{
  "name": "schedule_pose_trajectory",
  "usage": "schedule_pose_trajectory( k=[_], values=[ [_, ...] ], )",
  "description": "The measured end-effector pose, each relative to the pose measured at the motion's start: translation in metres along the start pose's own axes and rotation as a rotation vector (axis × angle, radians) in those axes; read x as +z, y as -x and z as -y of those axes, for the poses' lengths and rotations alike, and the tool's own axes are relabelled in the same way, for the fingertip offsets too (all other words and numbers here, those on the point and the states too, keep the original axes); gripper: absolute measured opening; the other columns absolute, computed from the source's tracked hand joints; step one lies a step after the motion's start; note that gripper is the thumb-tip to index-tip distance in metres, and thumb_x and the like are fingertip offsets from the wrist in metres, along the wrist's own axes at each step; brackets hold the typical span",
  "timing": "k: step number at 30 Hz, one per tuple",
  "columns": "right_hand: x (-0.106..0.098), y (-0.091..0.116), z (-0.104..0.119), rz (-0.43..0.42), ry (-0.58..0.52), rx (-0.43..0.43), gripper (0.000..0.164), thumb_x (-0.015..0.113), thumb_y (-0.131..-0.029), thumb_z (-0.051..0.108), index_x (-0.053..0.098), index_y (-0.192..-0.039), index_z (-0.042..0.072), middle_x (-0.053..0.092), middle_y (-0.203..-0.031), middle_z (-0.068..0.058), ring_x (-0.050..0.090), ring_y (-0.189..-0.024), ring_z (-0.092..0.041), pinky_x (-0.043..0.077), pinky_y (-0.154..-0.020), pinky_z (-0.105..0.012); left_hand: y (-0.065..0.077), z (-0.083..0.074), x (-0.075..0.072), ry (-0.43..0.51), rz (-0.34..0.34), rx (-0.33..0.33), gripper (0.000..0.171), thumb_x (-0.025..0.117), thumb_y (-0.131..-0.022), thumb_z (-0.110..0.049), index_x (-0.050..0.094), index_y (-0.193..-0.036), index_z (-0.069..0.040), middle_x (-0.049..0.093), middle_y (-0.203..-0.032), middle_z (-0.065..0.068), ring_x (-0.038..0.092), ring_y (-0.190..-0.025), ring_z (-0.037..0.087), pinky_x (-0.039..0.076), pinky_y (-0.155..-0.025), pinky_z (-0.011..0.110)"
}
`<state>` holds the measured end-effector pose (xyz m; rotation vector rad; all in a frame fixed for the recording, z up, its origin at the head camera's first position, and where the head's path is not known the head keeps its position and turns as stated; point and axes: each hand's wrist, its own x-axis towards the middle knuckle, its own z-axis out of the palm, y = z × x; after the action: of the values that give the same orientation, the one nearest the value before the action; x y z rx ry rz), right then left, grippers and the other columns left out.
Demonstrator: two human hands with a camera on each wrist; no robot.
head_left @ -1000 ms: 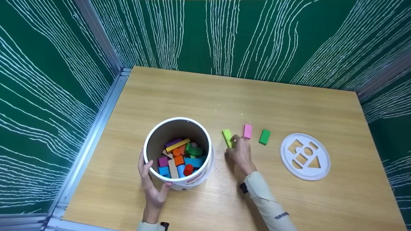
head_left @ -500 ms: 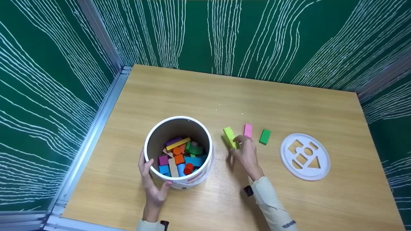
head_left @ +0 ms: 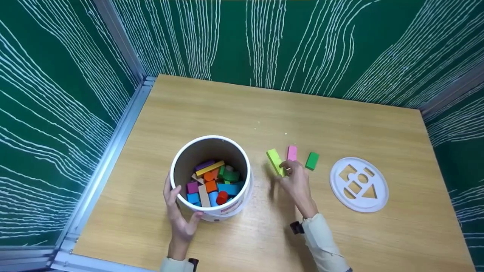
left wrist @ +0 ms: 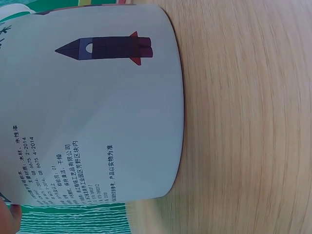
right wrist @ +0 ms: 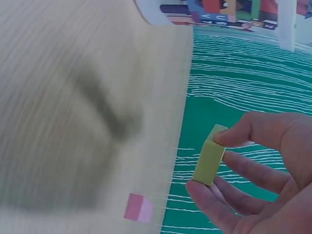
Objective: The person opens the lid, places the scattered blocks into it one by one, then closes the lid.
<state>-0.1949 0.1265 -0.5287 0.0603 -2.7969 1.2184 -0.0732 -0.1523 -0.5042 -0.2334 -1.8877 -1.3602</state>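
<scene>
In the head view a white round bucket (head_left: 206, 149) holds several coloured wooden blocks (head_left: 210, 186). My left hand (head_left: 180, 224) grips its near left side, thumb at the front below the rim and fingers along the side. The left wrist view shows the bucket's printed wall (left wrist: 112, 97) with a rocket picture. My right hand (head_left: 297, 185) pinches a yellow-green rectangular block (head_left: 275, 160) above the table, right of the bucket. In the right wrist view the thumb and fingers hold this block (right wrist: 208, 163) by its two ends.
A pink block (head_left: 292, 152) and a green block (head_left: 312, 161) lie on the wooden table (head_left: 211, 105) beyond the right hand. Farther right is a white round lid (head_left: 336, 181) with shaped holes. Green walls with white lines (head_left: 230, 41) border the table.
The right hand has lifted the yellow-green block off the table and shifted it slightly right. The left hand stays on the bucket.
</scene>
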Motion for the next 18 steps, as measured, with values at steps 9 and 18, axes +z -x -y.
schedule_pose_trajectory(
  k=[9, 18],
  values=[
    [-0.008, 0.005, 0.010, -0.011, -0.035, -0.019, 0.029, 0.067, -0.057, -0.003, 0.062, -0.086, 0.000, 0.060, -0.081, -0.012, 0.058, -0.073, -0.027, 0.050, -0.062, -0.035, 0.003, 0.002, 0.001, -0.009, 0.002, -0.010, 0.067, 0.057, -0.076, -0.048, 0.034, -0.119, -0.001, 0.019, -0.136, 0.029, 0.021, -0.124, 0.038, 0.029, -0.102, 0.037],
    [-0.020, 0.012, 0.021, -0.021, -0.060, -0.028, 0.028, 0.065, -0.059, -0.002, 0.063, -0.086, 0.003, 0.060, -0.082, -0.009, 0.058, -0.071, -0.023, 0.051, -0.062, -0.033, 0.004, 0.007, 0.000, 0.010, 0.001, 0.010, 0.068, 0.059, -0.075, -0.047, 0.034, -0.118, 0.000, 0.018, -0.136, 0.029, 0.020, -0.123, 0.040, 0.028, -0.102, 0.039]
  ],
)
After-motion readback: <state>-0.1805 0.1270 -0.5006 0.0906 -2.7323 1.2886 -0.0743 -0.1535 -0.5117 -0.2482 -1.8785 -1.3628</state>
